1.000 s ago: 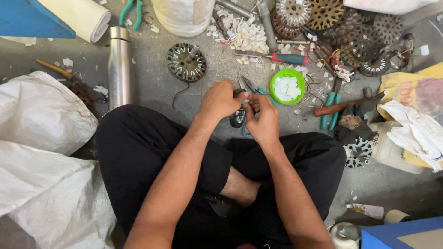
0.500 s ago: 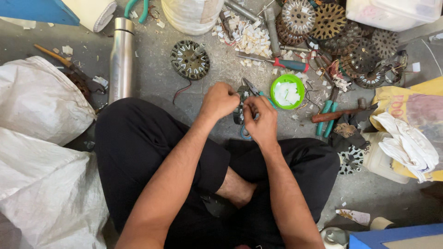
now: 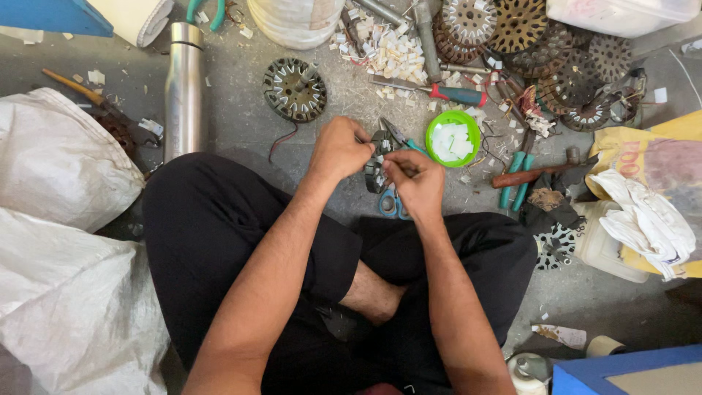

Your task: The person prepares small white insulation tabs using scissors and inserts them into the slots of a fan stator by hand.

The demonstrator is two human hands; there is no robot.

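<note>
On the grey floor before crossed legs, both hands work at a small toothed motor core (image 3: 375,170).

Left hand (image 3: 341,148) is closed in a fist, touching the core's upper edge; right hand (image 3: 415,179) pinches its right side with fingers curled. Blue-handled scissors (image 3: 391,199) lie just under the hands, a green bowl (image 3: 453,138) of white paper scraps just beside them, a larger round stator (image 3: 295,89) and a steel flask (image 3: 184,89) farther left. Fingers cover most of the core (its long axis cannot be told). White sacks (image 3: 62,241) are cut off at the left edge.
</note>
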